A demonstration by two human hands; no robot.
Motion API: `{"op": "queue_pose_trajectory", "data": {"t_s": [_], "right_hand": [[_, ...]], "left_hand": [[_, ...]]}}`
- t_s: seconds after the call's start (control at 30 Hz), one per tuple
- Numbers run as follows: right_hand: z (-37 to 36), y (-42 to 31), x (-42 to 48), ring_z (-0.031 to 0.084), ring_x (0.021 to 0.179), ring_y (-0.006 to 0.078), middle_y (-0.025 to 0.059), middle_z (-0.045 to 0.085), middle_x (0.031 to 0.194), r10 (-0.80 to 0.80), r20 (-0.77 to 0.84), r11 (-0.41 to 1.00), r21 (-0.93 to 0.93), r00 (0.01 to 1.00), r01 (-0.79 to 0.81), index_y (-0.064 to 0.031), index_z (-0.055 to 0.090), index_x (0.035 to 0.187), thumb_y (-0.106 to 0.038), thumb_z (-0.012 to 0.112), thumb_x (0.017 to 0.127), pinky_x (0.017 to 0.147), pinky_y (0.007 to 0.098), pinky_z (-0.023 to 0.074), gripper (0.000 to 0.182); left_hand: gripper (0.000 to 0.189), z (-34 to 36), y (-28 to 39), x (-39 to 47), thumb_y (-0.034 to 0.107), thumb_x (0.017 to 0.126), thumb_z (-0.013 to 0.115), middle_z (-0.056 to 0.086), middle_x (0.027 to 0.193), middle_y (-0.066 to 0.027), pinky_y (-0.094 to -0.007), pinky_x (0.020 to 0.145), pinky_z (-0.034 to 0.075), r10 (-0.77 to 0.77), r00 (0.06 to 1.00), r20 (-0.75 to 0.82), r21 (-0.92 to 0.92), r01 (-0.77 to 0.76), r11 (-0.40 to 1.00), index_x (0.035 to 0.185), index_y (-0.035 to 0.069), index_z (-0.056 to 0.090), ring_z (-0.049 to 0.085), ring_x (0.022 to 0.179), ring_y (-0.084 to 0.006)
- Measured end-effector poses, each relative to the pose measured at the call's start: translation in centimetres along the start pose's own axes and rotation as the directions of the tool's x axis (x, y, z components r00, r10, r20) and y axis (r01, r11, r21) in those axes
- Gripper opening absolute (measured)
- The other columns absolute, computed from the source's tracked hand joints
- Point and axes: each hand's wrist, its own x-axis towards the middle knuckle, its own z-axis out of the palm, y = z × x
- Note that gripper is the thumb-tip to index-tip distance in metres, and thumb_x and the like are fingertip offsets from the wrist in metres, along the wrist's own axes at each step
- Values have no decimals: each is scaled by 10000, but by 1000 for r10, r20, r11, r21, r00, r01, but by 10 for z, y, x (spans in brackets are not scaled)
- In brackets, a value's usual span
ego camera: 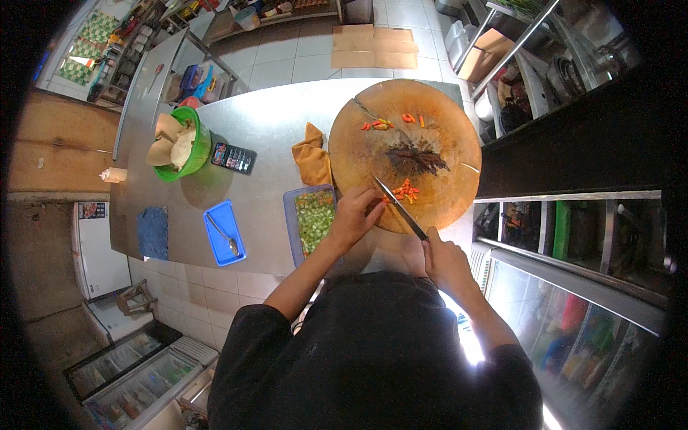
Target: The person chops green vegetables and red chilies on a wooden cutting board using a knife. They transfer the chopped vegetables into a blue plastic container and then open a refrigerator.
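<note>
My right hand (447, 262) grips the handle of a kitchen knife (400, 208), its blade slanting up and left over a round wooden chopping block (355, 156). Beside the blade my left hand (357, 212) rests on the block's near left edge, fingertips bent onto a small red chili (385, 199) that they mostly hide. A heap of cut orange-red chili pieces (406, 191) lies just right of the blade. Farther up the block are whole small chilies (380, 124) and a few more red ones (409, 118). The block has a dark, worn middle and a crack at its upper left.
Left of the block are an orange cloth (313, 158) and a plastic container of chopped green vegetables (313, 217). Farther left on the steel table (269, 123) lie a phone (234, 158), a blue tray with a spoon (224, 236), a green basket (203, 142) and a blue cloth (152, 232).
</note>
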Motion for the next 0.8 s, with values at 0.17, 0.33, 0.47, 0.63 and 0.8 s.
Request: {"op": "queue_pose_trajectory", "data": {"t_s": [0.17,0.33,0.47,0.63,0.8], "right_hand": [[-4,-4,1,694,724,543,306,682,740,2,6,999,-47,1000,-2,-46,489,1182,-240,545,1122,672,656,531,211],[-7,-7,1,692,706,543,304,685,740,-8,18,997,-71,1000,9,-46,486,1176,-236,540,1121,660,658,529,205],[-10,-11,3,698,737,545,311,695,765,27,74,995,-100,997,-19,-38,484,1182,-233,529,1121,687,657,538,209],[28,8,22,761,802,486,272,743,838,-47,11,994,-94,999,47,-9,504,1220,-268,592,1070,720,603,609,313],[14,5,26,754,822,501,283,741,849,18,111,998,-69,994,-10,-24,526,1234,-319,583,1085,741,604,601,335]], "left_hand": [[135,1,1,4,106,912,843,751,1004,-135,-435,841,581,47,998,-30,-15,-47,999,1004,35,776,730,961,-343],[117,3,-1,2,105,915,837,748,1016,-133,-437,853,578,29,1000,-12,-10,-29,1000,995,42,779,720,988,-345],[117,3,-2,1,116,916,835,746,1022,-137,-446,849,576,22,1000,1,-3,-22,1000,992,47,778,710,976,-353],[126,5,-4,4,128,911,835,746,1021,-139,-457,848,575,77,997,7,16,-77,997,983,46,772,703,966,-365],[142,9,-9,2,118,896,839,747,1040,-146,-464,866,582,40,999,21,27,-41,999,994,40,770,711,996,-370]]}}
